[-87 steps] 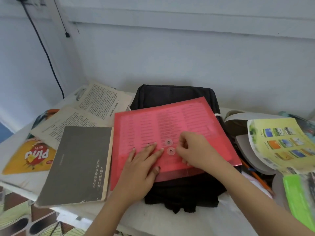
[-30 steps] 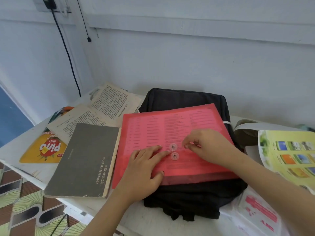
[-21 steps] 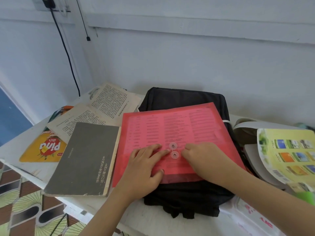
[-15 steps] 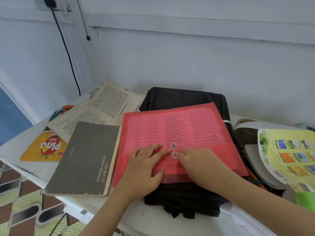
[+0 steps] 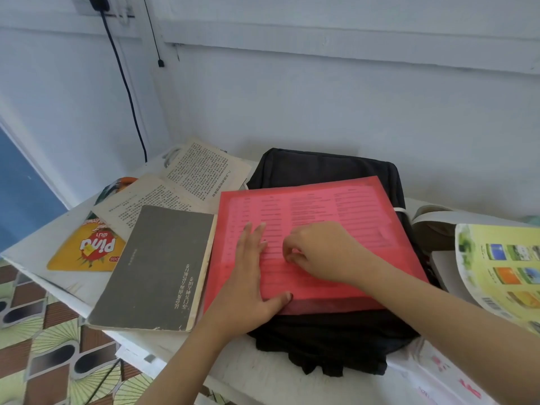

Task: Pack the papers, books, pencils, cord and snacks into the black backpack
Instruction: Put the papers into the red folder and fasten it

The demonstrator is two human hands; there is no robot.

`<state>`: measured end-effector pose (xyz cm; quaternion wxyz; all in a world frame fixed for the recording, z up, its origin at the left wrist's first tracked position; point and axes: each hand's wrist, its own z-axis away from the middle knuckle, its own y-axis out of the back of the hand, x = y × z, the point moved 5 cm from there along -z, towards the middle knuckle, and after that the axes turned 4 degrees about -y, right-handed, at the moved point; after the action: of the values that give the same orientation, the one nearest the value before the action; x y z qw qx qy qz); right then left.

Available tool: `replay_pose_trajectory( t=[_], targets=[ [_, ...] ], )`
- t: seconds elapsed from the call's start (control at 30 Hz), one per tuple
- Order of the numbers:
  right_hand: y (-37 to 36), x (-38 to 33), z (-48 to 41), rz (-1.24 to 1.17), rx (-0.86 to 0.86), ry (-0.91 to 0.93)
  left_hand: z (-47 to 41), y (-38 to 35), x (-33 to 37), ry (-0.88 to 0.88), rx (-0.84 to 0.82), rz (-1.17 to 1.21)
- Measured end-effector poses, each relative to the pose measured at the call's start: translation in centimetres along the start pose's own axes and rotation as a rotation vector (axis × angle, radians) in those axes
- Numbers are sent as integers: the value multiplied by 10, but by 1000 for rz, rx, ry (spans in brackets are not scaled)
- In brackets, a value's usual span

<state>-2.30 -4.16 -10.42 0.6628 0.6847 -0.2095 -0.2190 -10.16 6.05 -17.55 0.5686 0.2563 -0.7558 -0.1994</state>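
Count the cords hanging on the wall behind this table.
2. A thick dark cord runs down from the plug at top left. A thin cord hangs just to its right and ends in a small tip. Others may lie outside the frame.

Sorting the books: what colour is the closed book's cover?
Dark grey cover on the book, with pale lettering near one edge; head view.

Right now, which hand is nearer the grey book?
Left. The left hand lies flat on the red folder, just beside the grey book. The right hand is farther right, fingertips pinching at the folder.
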Motion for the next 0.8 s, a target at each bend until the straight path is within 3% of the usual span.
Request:
replay_pose_trajectory(
  t=[0.5,0.8],
  targets=[
    [-6,61,-18,-324,10,-393,-1,-2,-4,9,-2,-2],
    [1,52,19,-113,8,-183,-1,-2,-6,12,-2,-18]
  ],
)
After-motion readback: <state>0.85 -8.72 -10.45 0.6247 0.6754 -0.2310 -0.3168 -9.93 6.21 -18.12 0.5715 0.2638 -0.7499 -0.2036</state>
